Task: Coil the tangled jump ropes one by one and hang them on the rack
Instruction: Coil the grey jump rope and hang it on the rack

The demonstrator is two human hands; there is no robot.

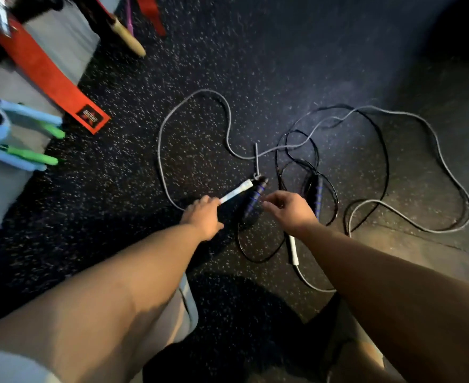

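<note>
Left grip (203, 217) is clamped on the near end of one white handle (237, 191). The grey rope (159, 150) runs from that handle's far tip out in loose loops beyond and to both sides of the grips.

Right grip (287, 212) hovers, fingers loosely bent and apart, nothing in them as far as I can see. It sits just right of a black handle (255, 200) with blue rings. Second black handle (317, 193) lies just past it, and the second white handle (293, 251) lies under its wrist.

The black rope (240, 243) crosses the grey one between and beyond the grips. All of it is on the floor (117, 203).

Progress looks like the very start: nothing is coiled or hung, and no rack is identifiable. Still to do: separate the grey rope, coil, hang, then repeat for the black.
</note>
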